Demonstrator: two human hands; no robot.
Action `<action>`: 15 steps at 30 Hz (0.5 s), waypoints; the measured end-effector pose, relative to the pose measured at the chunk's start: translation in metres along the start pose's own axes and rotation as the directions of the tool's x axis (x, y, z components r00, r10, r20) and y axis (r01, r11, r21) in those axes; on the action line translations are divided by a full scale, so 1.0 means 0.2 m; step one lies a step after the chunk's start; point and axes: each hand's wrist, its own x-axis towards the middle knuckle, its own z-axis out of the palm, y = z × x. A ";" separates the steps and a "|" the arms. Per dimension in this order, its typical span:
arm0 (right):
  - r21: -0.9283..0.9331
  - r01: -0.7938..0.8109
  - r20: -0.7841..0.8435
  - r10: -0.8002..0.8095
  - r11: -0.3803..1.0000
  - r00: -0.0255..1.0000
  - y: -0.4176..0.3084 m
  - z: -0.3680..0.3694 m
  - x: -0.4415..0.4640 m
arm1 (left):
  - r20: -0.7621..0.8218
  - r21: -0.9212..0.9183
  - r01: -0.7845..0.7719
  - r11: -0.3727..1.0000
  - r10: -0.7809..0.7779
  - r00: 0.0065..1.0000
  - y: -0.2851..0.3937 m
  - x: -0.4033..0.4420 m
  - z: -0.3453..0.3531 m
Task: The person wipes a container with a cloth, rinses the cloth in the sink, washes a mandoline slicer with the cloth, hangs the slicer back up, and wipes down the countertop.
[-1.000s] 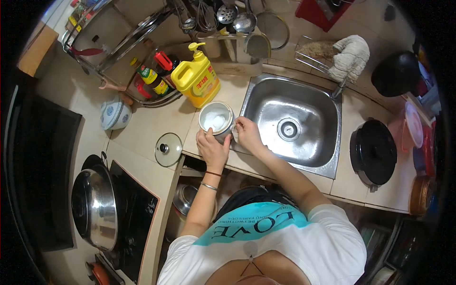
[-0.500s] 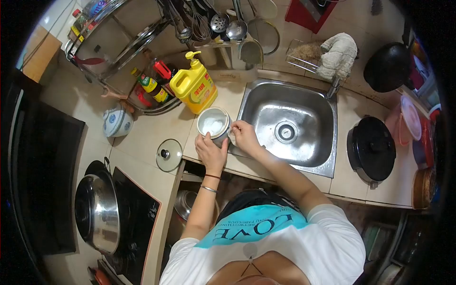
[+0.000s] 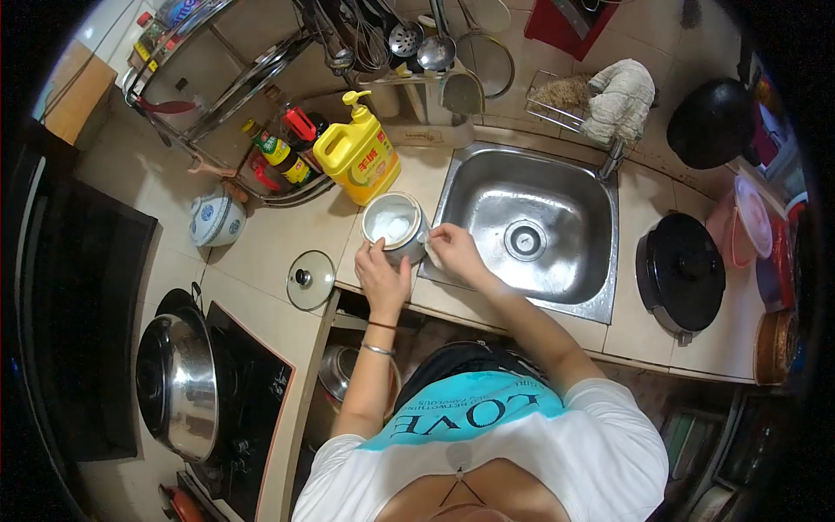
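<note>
A small round ceramic jar [image 3: 403, 252] with a white rim stands on the counter left of the sink. Something white [image 3: 393, 228] lies inside it, too indistinct to name. My left hand [image 3: 380, 280] grips the jar's near side, with fingertips at the rim and the thumb lower on the wall. At the jar's right side, my right hand [image 3: 457, 254] is closed in a pinch on a small pale cloth [image 3: 432, 252], partly hidden by the fingers. A round glass lid [image 3: 310, 280] with a black knob lies on the counter to the left.
Behind the jar stands a yellow pump bottle [image 3: 359, 157]. To the right is a steel sink [image 3: 487, 191]; a black round appliance [image 3: 687, 270] sits beyond it. A blue-patterned lidded pot [image 3: 217, 219] and a steel pan [image 3: 187, 387] on the hob are at left.
My right hand has shifted slightly right along the jar's side with the cloth. My left hand stays on the jar, its thumb slightly repositioned. The lid has not moved.
</note>
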 end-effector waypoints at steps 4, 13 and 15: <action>-0.040 0.133 -0.038 -0.135 0.990 0.990 0.03 0.07 -0.05 | 0.111 -0.177 0.056 0.983 -0.036 0.993 -0.16 0.05 -0.09; -0.388 0.317 -0.014 -0.349 0.866 0.937 -0.03 0.10 0.03 | 0.219 -0.200 -0.034 0.979 0.079 0.972 -0.33 0.23 -0.14; -0.460 0.303 0.024 -0.329 0.835 0.944 -0.03 0.11 0.07 | 0.248 -0.240 -0.065 0.968 0.126 0.960 -0.33 0.26 -0.11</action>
